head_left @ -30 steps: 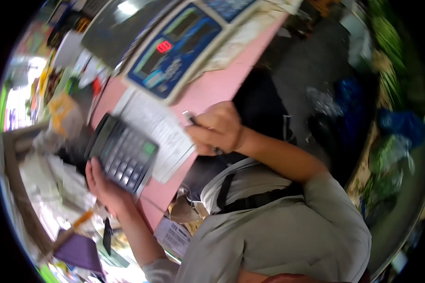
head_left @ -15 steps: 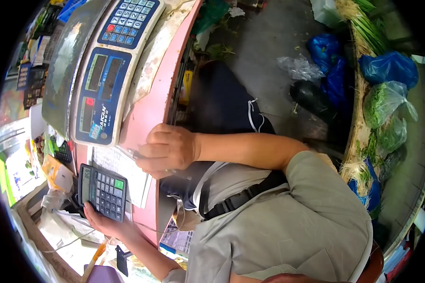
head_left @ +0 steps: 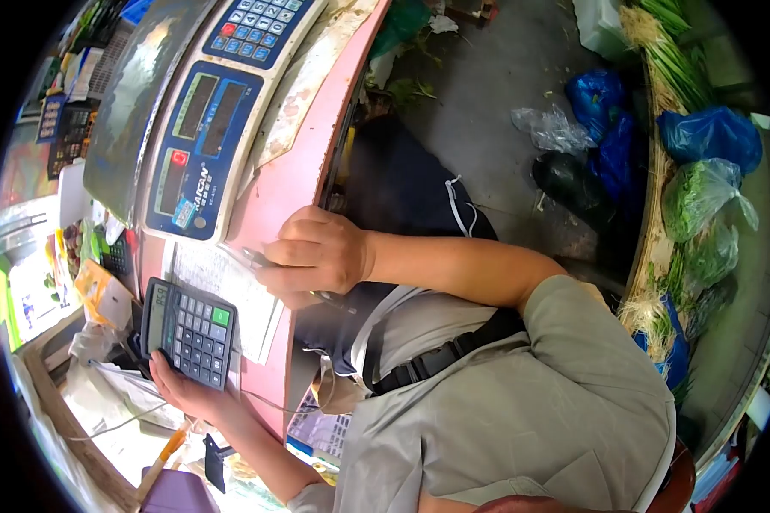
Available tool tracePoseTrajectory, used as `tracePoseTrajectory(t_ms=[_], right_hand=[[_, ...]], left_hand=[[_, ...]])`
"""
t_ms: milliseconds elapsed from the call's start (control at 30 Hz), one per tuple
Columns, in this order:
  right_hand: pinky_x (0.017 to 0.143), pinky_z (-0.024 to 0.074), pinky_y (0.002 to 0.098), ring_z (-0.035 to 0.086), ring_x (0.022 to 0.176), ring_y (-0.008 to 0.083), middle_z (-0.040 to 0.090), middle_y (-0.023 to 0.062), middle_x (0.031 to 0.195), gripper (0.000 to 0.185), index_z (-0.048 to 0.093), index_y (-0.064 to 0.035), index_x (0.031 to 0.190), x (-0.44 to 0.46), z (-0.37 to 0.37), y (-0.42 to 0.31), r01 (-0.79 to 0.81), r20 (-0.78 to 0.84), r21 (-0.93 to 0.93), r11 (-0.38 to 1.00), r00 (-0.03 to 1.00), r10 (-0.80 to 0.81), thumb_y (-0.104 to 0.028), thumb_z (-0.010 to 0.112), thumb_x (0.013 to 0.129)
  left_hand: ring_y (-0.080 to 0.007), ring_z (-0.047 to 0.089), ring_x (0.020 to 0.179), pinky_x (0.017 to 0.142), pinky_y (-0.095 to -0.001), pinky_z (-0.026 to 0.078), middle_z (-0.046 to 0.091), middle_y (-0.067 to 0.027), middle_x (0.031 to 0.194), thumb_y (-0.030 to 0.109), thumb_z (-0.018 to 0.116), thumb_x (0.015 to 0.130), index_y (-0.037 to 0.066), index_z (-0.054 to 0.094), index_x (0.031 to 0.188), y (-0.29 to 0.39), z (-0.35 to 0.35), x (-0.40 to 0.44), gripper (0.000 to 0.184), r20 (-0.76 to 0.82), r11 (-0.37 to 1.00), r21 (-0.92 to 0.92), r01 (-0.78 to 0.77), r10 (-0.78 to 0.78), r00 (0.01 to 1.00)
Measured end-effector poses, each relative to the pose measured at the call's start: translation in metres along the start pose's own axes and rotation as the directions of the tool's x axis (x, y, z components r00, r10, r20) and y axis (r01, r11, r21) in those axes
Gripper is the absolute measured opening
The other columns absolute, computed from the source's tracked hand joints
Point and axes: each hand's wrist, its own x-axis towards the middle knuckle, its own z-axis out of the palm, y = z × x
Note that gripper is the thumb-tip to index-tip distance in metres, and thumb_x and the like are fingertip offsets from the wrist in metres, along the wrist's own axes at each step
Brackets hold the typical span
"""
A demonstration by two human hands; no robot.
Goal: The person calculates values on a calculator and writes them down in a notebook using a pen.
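My left hand (head_left: 182,386) grips the near end of a dark desk calculator (head_left: 195,335), its thumb lying on the front face. The calculator has rows of dark keys, one green key and digits on its display. My right hand (head_left: 318,258) is closed round a slim pen (head_left: 334,301), which sticks out on both sides of the fist. Below the fist lie sheets of paper with handwriting (head_left: 210,280), partly covered by the calculator and the hand. The papers rest on a pink tabletop (head_left: 304,167).
A weighing scale (head_left: 198,154) with a blue panel stands beyond the papers. A purple container (head_left: 180,492) is at my left. On my right are bagged greens (head_left: 701,197), blue plastic bags (head_left: 595,98) and a wooden ledge (head_left: 654,205). A thin cable (head_left: 274,412) crosses the table edge.
The whole view has shifted a little, so the scale and calculator sit farther right in the picture. My right hand has turned slightly, and more of the pen shows. Both holds stay the same.
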Motion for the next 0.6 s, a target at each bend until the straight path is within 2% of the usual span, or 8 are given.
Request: tracePoseTrajectory(t_ms=[133, 267, 333, 400, 467, 500, 533, 600], right_hand=[[0.084, 0.0482, 0.0355, 0.062, 0.088, 0.0197, 0.065, -0.0005, 0.103, 0.035, 0.071, -0.0168, 0.112, 0.000, 0.002, 0.000, -0.002, 0.004, -0.005, 1.000, 1.000, 0.002, -0.024, 0.081, 0.079], [0.085, 0.0498, 0.0353, 0.064, 0.088, 0.0194, 0.066, 0.0001, 0.104, 0.033, 0.072, -0.0163, 0.111, 0.003, -0.002, -0.001, -0.015, 0.041, -0.020, 1.000, 0.999, 0.016, -0.024, 0.081, 0.080], [0.084, 0.0514, 0.0356, 0.066, 0.086, 0.0198, 0.069, 0.0012, 0.108, 0.029, 0.076, -0.0146, 0.111, 0.005, -0.003, -0.002, -0.022, 0.045, -0.022, 1.000, 0.999, 0.023, -0.023, 0.081, 0.084], [0.082, 0.0519, 0.0360, 0.066, 0.086, 0.0197, 0.069, 0.0014, 0.110, 0.032, 0.077, -0.0140, 0.115, 0.006, -0.006, 0.001, -0.015, 0.064, 0.018, 1.000, 0.998, 0.014, -0.022, 0.081, 0.084], [0.081, 0.0521, 0.0366, 0.066, 0.086, 0.0203, 0.069, 0.0020, 0.111, 0.035, 0.077, -0.0139, 0.118, 0.003, -0.008, 0.004, 0.011, 0.110, -0.001, 1.000, 0.994, -0.011, -0.021, 0.080, 0.084], [0.081, 0.0520, 0.0369, 0.066, 0.085, 0.0208, 0.069, 0.0021, 0.111, 0.036, 0.078, -0.0142, 0.118, 0.002, -0.006, 0.004, 0.012, 0.111, 0.005, 1.000, 0.994, -0.013, -0.019, 0.080, 0.083], [0.081, 0.0519, 0.0371, 0.066, 0.085, 0.0214, 0.068, 0.0022, 0.111, 0.037, 0.079, -0.0146, 0.118, 0.001, -0.005, 0.004, 0.011, 0.114, 0.009, 1.000, 0.993, -0.012, -0.017, 0.080, 0.082], [0.078, 0.0522, 0.0382, 0.064, 0.083, 0.0238, 0.062, 0.0031, 0.099, 0.028, 0.080, -0.0129, 0.110, 0.004, -0.007, 0.004, 0.017, 0.151, 0.022, 1.000, 0.988, -0.020, -0.010, 0.077, 0.082]], left_hand=[[-0.0258, 0.073, 0.106, 0.090, -0.0370, 0.062, 0.069, -0.0202, 0.124, 0.033, 0.068, 0.105, -0.012, 0.065, 0.128, 0.000, -0.002, 0.004, 0.051, -0.021, 0.999, -0.007, 0.047, -0.047, 0.999], [-0.0240, 0.074, 0.098, 0.087, -0.0352, 0.062, 0.072, -0.0181, 0.120, 0.030, 0.068, 0.106, -0.008, 0.066, 0.125, -0.008, -0.009, 0.014, 0.043, 0.088, 0.992, -0.080, 0.098, -0.091, 0.992], [-0.0252, 0.073, 0.102, 0.091, -0.0359, 0.061, 0.072, -0.0208, 0.121, 0.026, 0.072, 0.105, -0.010, 0.061, 0.131, -0.003, -0.011, 0.012, 0.046, 0.170, 0.987, -0.103, 0.126, -0.108, 0.980], [-0.0247, 0.072, 0.102, 0.092, -0.0355, 0.060, 0.072, -0.0179, 0.121, 0.024, 0.073, 0.104, -0.008, 0.064, 0.131, 0.002, -0.004, 0.006, 0.042, 0.056, 0.990, -0.063, 0.125, -0.122, 0.991], [-0.0207, 0.068, 0.103, 0.093, -0.0318, 0.056, 0.072, -0.0154, 0.122, 0.020, 0.072, 0.105, -0.008, 0.065, 0.132, 0.011, -0.002, 0.000, 0.039, 0.128, 0.986, -0.089, 0.139, -0.127, 0.984], [-0.0169, 0.065, 0.104, 0.094, -0.0293, 0.052, 0.072, -0.0110, 0.117, 0.020, 0.072, 0.105, -0.007, 0.068, 0.127, -0.004, -0.004, 0.005, 0.034, 0.034, 0.994, -0.073, 0.082, -0.080, 0.996], [-0.0139, 0.063, 0.105, 0.094, -0.0293, 0.050, 0.071, -0.0065, 0.111, 0.021, 0.072, 0.106, -0.006, 0.068, 0.124, -0.008, -0.007, 0.008, 0.033, 0.044, 0.999, -0.016, 0.047, -0.047, 0.998], [-0.0121, 0.065, 0.102, 0.091, -0.0259, 0.051, 0.071, -0.0055, 0.107, 0.013, 0.073, 0.105, -0.004, 0.067, 0.123, -0.007, -0.006, 0.005, 0.025, 0.057, 0.987, -0.123, 0.102, -0.096, 0.994]])
